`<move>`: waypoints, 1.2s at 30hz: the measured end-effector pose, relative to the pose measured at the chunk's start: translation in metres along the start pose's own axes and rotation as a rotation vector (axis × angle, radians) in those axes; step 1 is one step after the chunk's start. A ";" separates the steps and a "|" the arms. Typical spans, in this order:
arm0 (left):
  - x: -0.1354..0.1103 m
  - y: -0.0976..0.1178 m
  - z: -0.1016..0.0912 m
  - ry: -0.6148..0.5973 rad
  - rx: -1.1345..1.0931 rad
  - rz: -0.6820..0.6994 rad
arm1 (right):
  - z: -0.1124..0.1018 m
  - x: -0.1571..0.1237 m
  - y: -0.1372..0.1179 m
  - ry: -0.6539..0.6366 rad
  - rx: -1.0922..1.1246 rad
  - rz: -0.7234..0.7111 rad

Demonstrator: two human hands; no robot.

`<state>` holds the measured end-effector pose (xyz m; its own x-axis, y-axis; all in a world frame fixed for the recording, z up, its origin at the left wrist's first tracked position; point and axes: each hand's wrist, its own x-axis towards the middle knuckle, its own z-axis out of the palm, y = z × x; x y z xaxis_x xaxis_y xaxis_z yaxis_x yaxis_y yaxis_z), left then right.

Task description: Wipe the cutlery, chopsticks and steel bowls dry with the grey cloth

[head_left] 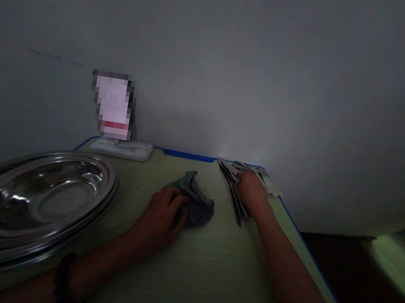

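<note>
A crumpled grey cloth [196, 212] lies on the pale green table [174, 280]. My left hand [164, 214] rests at its left side, fingers curled over the fabric and gripping it. To the right is a pile of metal cutlery [232, 192], its long handles pointing toward me. My right hand [253, 193] reaches onto the top of this pile, fingers bent down around the cutlery; exactly which piece is between them is hidden. A dark beaded bracelet [65, 278] circles my left wrist.
Large shiny oval metal trays [106, 177] are stacked at the left. Behind them a phone [113, 104] with a blurred screen stands on a white base [137, 150]. A pale item [272, 185] lies by the right corner. A grey wall [215, 71] rises behind the blue-edged table.
</note>
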<state>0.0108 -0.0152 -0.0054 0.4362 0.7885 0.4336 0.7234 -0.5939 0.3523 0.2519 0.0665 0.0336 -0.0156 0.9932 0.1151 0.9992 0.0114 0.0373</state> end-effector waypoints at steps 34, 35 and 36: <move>0.020 0.035 -0.137 -0.332 0.657 -0.376 | -0.005 -0.045 -0.077 -0.072 0.487 -0.515; 0.019 0.026 -0.143 -0.376 0.710 -0.419 | -0.001 -0.046 -0.078 -0.079 0.470 -0.496; 0.017 0.016 -0.147 -0.405 0.744 -0.437 | 0.002 -0.046 -0.080 -0.077 0.453 -0.479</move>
<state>-0.0489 -0.0346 0.1299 0.0976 0.9950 0.0190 0.9606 -0.0892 -0.2632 0.1732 0.0206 0.0230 -0.4762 0.8714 0.1175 0.7988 0.4846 -0.3564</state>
